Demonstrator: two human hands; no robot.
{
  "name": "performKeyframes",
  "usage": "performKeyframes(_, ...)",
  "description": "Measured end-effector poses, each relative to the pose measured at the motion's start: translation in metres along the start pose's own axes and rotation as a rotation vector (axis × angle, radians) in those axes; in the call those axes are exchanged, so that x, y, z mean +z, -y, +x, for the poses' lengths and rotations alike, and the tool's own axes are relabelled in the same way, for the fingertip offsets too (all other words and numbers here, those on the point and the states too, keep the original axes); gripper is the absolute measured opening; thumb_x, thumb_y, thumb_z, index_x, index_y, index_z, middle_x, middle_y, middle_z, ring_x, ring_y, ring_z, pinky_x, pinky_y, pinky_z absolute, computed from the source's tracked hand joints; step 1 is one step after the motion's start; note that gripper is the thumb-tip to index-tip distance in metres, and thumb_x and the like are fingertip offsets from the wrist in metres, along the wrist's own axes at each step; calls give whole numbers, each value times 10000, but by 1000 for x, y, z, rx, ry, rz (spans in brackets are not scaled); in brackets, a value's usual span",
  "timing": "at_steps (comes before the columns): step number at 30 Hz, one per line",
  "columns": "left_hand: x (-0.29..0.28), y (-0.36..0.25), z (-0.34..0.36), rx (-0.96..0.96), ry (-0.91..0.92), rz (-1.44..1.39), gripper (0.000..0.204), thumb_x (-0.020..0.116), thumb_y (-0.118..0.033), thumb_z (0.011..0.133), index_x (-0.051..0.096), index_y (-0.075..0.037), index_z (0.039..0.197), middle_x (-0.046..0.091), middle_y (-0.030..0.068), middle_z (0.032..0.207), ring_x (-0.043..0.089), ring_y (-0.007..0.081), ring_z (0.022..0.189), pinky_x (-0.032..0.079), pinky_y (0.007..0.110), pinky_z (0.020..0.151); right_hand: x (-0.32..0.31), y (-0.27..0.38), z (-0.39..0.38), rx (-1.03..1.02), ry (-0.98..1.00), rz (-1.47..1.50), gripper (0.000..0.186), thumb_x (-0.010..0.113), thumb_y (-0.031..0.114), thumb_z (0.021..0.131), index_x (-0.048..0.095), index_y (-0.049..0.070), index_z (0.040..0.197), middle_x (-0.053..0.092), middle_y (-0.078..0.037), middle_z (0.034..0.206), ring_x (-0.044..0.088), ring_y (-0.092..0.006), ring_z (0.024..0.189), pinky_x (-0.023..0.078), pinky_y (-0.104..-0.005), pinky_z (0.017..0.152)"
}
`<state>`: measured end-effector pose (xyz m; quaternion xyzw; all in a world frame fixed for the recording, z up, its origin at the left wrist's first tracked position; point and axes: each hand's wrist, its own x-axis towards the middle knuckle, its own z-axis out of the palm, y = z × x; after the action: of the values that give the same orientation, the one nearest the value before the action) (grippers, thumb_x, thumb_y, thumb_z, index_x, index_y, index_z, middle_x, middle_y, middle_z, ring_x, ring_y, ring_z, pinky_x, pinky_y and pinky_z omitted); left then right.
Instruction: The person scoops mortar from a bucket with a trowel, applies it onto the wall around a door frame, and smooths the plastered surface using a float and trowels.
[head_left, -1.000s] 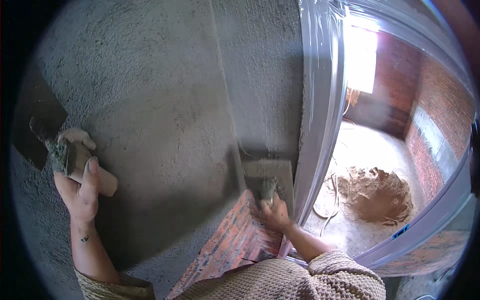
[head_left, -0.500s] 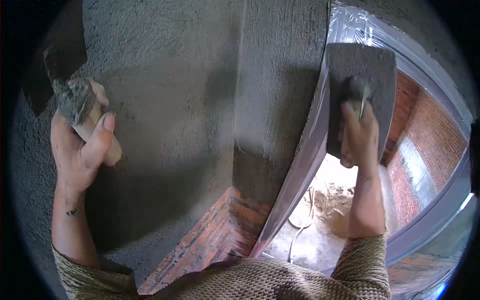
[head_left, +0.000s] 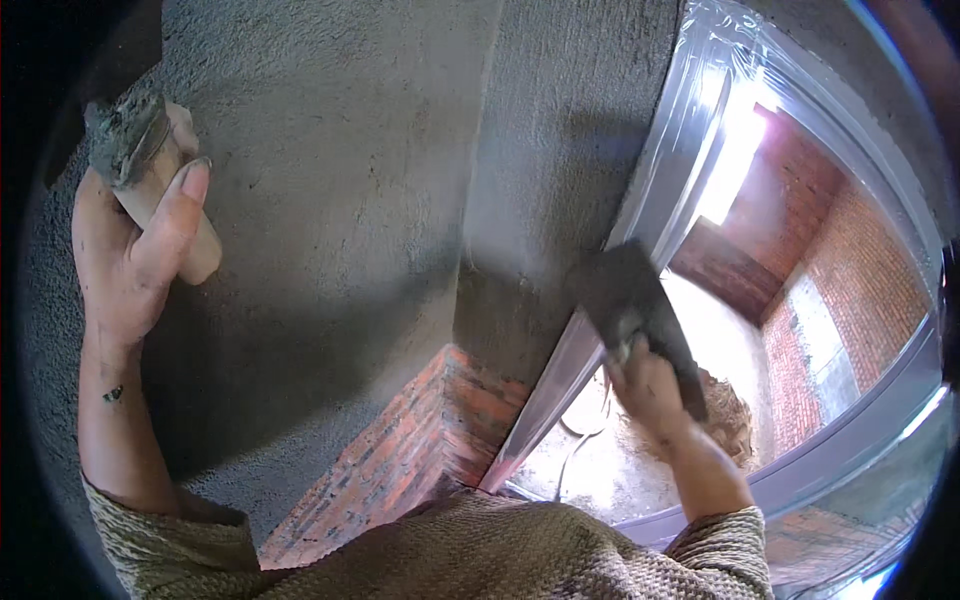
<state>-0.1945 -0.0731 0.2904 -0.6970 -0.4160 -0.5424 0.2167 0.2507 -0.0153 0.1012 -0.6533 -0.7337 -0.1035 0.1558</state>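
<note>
My left hand (head_left: 135, 255) is wrapped round the pale wooden handle of a trowel (head_left: 185, 235) at the left. Wet grey mortar (head_left: 122, 138) clings where handle and blade meet; the dark blade runs into the shadowed upper left corner. At right of centre my right hand (head_left: 655, 395) grips a plastering float (head_left: 635, 295) from behind. Its dark rectangular plate leans with the top to the left, over the lower edge of the plastered strip (head_left: 550, 150) beside the frame. Whether the plate touches the plaster I cannot tell.
Fresh grey plaster covers the wall (head_left: 330, 170) on the left, above bare red brickwork (head_left: 490, 405) at the bottom. A film-wrapped frame (head_left: 545, 400) borders an opening on the right. Beyond it are a sand heap (head_left: 735, 415), a hose (head_left: 565, 465) and a brick wall (head_left: 870, 270).
My right hand has brought the float down and to the left, tilting it from upright to slanted. My left hand with the trowel sits slightly higher and further left in view.
</note>
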Motion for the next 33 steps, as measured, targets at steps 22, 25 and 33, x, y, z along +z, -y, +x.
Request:
performKeyframes(22, -6, 2, 5, 70, 47, 54, 301, 582, -186, 768, 545, -26, 1020, 521, 98, 995, 481, 214, 878, 393, 347, 795, 26, 105, 87, -57, -370, 1165, 361, 638, 168, 766, 542, 3, 1072, 601, -66, 725, 539, -161, 578, 428, -278, 523)
performKeyframes(25, -5, 2, 6, 75, 33, 52, 279, 562, -178, 775, 542, -27, 1009, 513, 100, 990, 469, 222, 897, 374, 354, 825, 12, 111, 126, 49, -374, 1193, 341, 638, 169, 766, 545, 3, 1049, 603, -72, 724, 543, -181, 580, 445, -303, 542)
performKeyframes(33, -12, 12, 10, 205, 86, 147, 255, 525, -196, 799, 532, -32, 995, 500, 108, 997, 445, 248, 942, 325, 367, 885, 25, 113, 145, 136, -501, 1061, 309, 635, 157, 760, 548, 9, 1017, 627, -118, 750, 570, -237, 588, 461, -353, 559)
